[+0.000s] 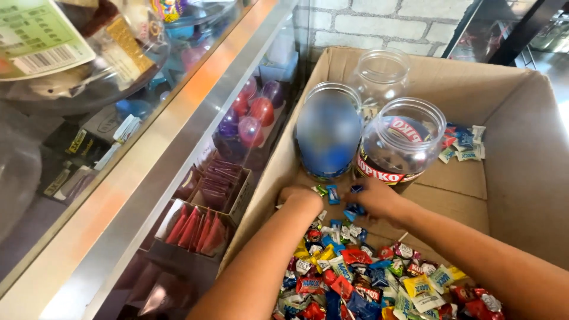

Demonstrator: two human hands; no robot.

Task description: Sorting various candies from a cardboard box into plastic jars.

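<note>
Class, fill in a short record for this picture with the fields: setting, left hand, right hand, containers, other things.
setting: open cardboard box beside a glass display counter
left hand: left hand rests on the wrapped candies, small green and blue ones at its fingers
right hand: right hand among blue candies by the jars; grip unclear
containers: three clear plastic jars without lids, the empty one at the back, a blurred blue one, a labelled one
other things: small pile of wrappers near the box's right wall

Jars (pixel 400 142) stand behind sweets (pixel 361 278) in box (pixel 521 178), right of counter (pixel 160 172)
</note>
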